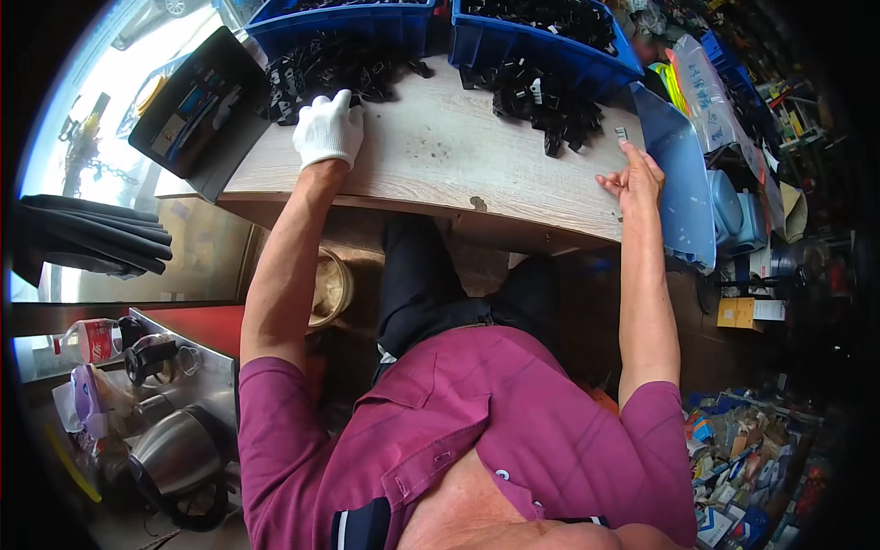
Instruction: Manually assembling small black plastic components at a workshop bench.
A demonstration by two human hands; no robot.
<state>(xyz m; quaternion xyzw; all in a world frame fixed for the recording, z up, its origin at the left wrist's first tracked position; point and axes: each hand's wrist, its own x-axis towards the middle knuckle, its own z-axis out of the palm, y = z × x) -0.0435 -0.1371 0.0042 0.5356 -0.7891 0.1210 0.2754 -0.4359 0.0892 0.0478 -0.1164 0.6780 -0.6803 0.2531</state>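
My left hand [330, 131], in a white knit glove, rests at the near edge of a heap of small black plastic parts [316, 69] on the table's left. Its fingers are bent, and whatever they hold is hidden. My bare right hand [636, 180] lies at the table's right side, with the index finger stretched forward and the thumb apart. The tip of that finger reaches a small metal-looking piece [621, 134] on the tabletop; I cannot tell whether it touches. A second heap of black plastic parts [541, 101] sits ahead and left of my right hand.
Two blue bins [541, 55] of black parts stand along the light wooden table's [417, 156] far side. A propped tablet [197, 105] stands at the left, a blue plastic panel [678, 174] at the right. Lower left are a steel kettle [179, 449] and a bottle [89, 341].
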